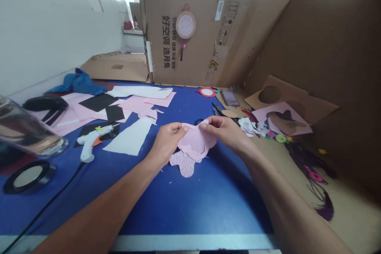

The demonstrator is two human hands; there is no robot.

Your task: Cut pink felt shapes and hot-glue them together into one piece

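Between my two hands is a pink paper cutout with rounded, scalloped edges, raised a little over the blue table. My left hand pinches its upper left edge between thumb and fingers. At its upper right edge, my right hand grips it the same way. Just below lies a paler pink petal-shaped piece with fine vein lines; its upper part is hidden behind the held cutout, and I cannot tell whether the two are joined. Part of a dark ring shows behind the cutout.
A white glue gun with a cord lies left, near a clear water container and a black round object. Paper sheets lie behind. Scraps, a pink stencil sheet and dark tassels are right. Cardboard walls enclose the back.
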